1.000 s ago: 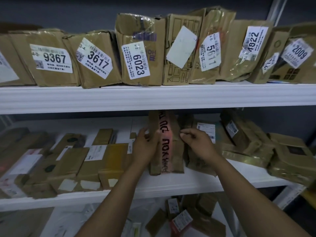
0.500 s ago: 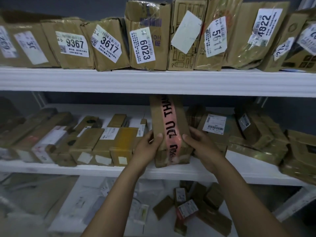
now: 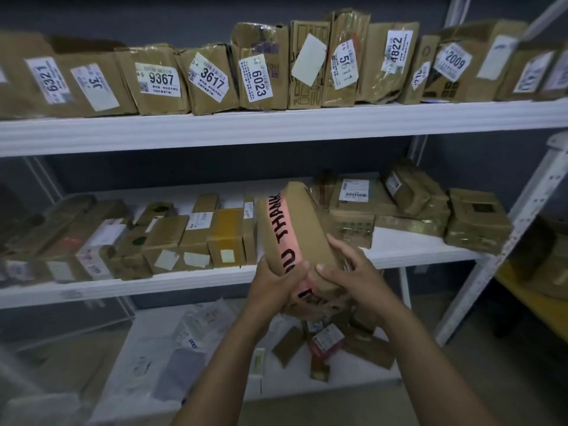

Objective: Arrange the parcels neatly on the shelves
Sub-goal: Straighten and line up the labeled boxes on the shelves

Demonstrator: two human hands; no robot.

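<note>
Left grip (image 3: 276,281) and right grip (image 3: 353,272) both clasp the tilted pink-taped parcel (image 3: 295,222), which crosses the middle shelf (image 3: 153,284) edge; bare shelf at its 3 o'clock.

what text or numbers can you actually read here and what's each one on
Top shelf, left to right:
"6321" label
"9367" label
"3617" label
"6023" label
"5611" label
"4822" label
"2009" label
"THANK" on pink tape of the parcel held by left hand and right hand
Other labels, small print: too blurred or small to read
</note>
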